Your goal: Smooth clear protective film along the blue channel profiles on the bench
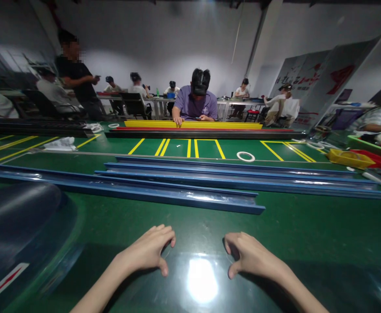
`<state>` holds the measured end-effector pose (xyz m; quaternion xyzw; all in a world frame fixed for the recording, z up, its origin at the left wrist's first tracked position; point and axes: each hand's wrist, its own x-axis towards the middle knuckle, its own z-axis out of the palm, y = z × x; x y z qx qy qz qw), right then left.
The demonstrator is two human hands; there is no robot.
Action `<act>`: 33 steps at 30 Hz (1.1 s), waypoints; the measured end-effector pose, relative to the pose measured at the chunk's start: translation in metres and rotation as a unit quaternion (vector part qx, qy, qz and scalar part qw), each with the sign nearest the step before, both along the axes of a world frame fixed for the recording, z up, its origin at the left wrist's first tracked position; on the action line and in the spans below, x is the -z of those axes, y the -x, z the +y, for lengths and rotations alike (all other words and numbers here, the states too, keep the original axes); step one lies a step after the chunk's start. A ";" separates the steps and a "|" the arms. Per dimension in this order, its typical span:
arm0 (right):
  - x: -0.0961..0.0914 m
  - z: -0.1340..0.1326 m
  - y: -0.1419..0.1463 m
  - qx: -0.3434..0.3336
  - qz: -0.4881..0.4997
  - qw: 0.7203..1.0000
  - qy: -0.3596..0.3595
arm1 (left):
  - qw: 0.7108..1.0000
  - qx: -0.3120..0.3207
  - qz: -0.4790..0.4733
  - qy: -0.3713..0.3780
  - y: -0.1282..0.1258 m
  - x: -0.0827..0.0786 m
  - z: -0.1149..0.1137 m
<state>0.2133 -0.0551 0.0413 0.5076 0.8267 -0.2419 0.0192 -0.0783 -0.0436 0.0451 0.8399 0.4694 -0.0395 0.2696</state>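
Observation:
My left hand (153, 248) hovers over or rests on the green table, its fingers curved and the thumb apart from them. Across a shiny patch, my right hand (250, 256) mirrors it, fingers bent and thumb separate. Faint clear edges show by both thumbs, perhaps from a transparent sheet (203, 278) with a bright glare; I cannot tell whether either hand touches it. Beyond the hands lies the nearest blue channel strip (177, 195), long and trough-shaped. More blue channel strips (242, 176) lie parallel behind it.
A large dark blue round object (21, 217) with a red-and-white label stands at left. Further back are yellow (193, 124) and black strips (203, 134), a white ring (245, 156) and a yellow tray (349, 158). A person in purple (195, 104) sits opposite.

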 end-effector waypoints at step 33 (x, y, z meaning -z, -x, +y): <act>0.001 -0.004 -0.003 0.042 0.139 0.989 0.025 | 0.986 -0.119 -0.101 0.066 -0.001 -0.002 0.004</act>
